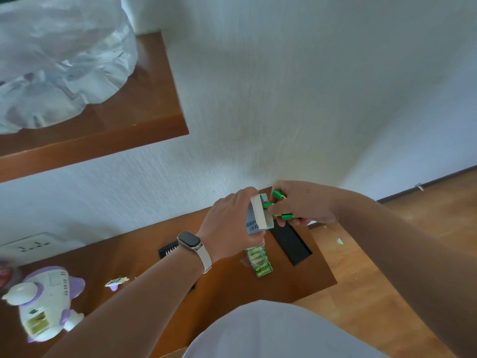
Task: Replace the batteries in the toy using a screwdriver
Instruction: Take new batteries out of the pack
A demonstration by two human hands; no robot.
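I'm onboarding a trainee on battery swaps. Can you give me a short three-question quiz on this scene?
1. True or false: the toy lies with its battery compartment open.
2. What does the left hand hold? A) screwdriver B) small box C) toy
3. What does the right hand grip?

Key: 1 true; 2 B; 3 loose green batteries. A wrapped battery pack lies on the table.

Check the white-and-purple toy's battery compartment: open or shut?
Open. The white-and-purple plastic toy lies on its side, cover off, cells visible in its compartment.
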